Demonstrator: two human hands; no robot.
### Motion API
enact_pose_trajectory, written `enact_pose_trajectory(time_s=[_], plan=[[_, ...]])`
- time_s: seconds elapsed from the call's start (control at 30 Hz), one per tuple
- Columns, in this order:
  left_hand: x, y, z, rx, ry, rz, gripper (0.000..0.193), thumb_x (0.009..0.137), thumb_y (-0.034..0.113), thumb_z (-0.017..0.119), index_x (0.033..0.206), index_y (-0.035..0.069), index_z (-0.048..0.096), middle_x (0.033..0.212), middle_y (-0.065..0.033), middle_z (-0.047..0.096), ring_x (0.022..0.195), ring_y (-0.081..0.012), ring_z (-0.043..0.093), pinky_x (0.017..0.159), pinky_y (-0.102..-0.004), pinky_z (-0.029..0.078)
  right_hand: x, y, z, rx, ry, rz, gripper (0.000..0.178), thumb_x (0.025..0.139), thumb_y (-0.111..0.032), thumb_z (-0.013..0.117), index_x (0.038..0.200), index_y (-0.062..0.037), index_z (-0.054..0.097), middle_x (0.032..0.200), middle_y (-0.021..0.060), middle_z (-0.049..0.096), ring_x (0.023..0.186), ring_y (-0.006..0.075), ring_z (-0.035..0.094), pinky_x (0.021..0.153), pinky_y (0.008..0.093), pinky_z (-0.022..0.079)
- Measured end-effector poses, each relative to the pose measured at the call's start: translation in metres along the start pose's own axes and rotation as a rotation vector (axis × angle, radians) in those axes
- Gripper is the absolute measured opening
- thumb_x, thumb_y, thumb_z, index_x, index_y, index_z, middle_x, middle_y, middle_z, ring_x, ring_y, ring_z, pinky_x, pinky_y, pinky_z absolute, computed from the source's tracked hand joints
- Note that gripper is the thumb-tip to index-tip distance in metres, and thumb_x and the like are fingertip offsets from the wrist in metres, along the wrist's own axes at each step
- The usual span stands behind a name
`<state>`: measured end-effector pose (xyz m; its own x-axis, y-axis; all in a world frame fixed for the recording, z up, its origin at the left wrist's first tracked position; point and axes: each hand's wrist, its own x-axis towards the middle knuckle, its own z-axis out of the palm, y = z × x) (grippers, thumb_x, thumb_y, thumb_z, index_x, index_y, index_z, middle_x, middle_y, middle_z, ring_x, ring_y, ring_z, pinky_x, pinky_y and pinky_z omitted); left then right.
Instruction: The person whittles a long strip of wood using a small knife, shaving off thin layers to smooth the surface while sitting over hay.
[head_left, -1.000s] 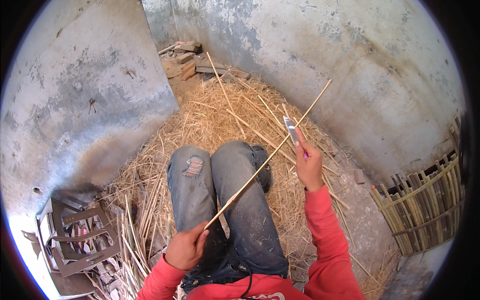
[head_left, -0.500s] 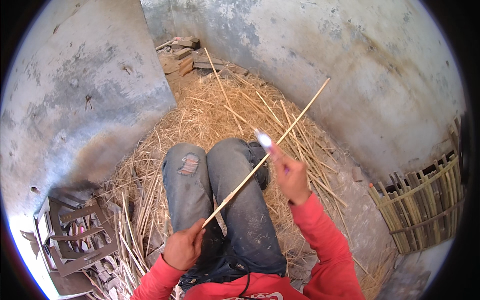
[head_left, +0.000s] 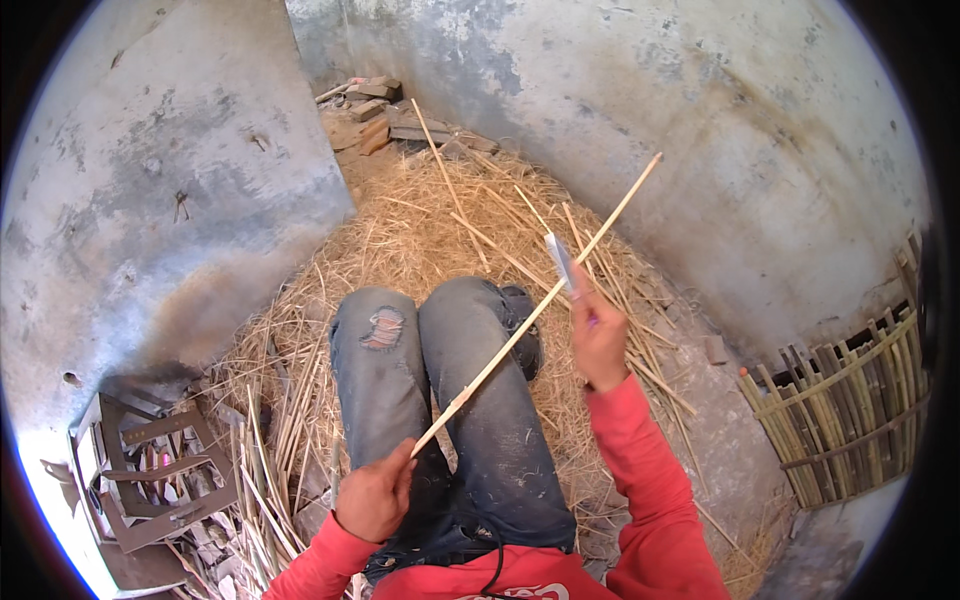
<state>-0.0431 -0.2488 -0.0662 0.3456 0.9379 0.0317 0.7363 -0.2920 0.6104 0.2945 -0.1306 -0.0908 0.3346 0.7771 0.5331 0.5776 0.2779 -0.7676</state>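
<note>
My left hand [head_left: 374, 497] is closed round the lower end of a long, pale stick [head_left: 490, 368], perhaps bamboo or cane, with a knot partway along it. The stick slants up to the right across my thighs, its far end free in front of the wall. In my closed right hand [head_left: 603, 335] is a knife, its short, broad, shiny blade [head_left: 558, 258] lying against or just beside the upper part of the stick. The fingers hide the knife's handle.
Straw-like shavings [head_left: 400, 240] cover the floor ahead, with loose sticks on them. More sticks [head_left: 262, 480] lie by my left leg, near a brown metal frame [head_left: 165, 470]. A slatted basket [head_left: 840, 410] stands at right. Bricks [head_left: 375, 100] lie in the far corner.
The knife has moved slightly right and up along the stick, its blade turning more upright. My left hand and the stick have barely moved.
</note>
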Motion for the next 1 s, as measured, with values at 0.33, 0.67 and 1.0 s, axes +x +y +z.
enact_pose_trajectory(time_s=[0.33, 0.67, 1.0], plan=[[0.004, 0.011, 0.004, 0.007, 0.009, -0.041, 0.028, 0.096, 0.014, 0.065, 0.124, 0.007, 0.067, 0.070, -0.0243, 0.064, 0.065, -0.0453, 0.064, 0.059, -0.0531, 0.049, -0.023, -0.012, -0.005, 0.037, -0.174, -0.013, 0.035, 0.103, -0.006, 0.057, 0.137, -0.0046, 0.065, 0.079, 0.0104, 0.074, 0.050, 0.0114, 0.055, 0.048, 0.0261, 0.041], [0.008, 0.005, 0.012, 0.004, 0.021, 0.011, 0.031, 0.099, 0.019, 0.062, 0.127, 0.007, 0.064, 0.071, -0.0223, 0.066, 0.064, -0.0434, 0.065, 0.059, -0.0539, 0.049, -0.035, -0.025, 0.000, 0.057, -0.267, -0.028, 0.034, 0.103, -0.008, 0.058, 0.136, -0.0060, 0.067, 0.065, 0.0115, 0.064, 0.047, 0.0142, 0.049, 0.046, 0.0322, 0.043], [0.014, 0.013, 0.013, -0.034, -0.005, -0.048, 0.026, 0.100, 0.020, 0.061, 0.124, 0.010, 0.066, 0.069, -0.0234, 0.065, 0.063, -0.0446, 0.065, 0.059, -0.0553, 0.049, -0.051, -0.041, 0.007, 0.137, -0.388, -0.078, 0.034, 0.102, -0.003, 0.056, 0.134, 0.0035, 0.064, 0.119, 0.0235, 0.072, 0.090, 0.0224, 0.074, 0.078, 0.0312, 0.056]])
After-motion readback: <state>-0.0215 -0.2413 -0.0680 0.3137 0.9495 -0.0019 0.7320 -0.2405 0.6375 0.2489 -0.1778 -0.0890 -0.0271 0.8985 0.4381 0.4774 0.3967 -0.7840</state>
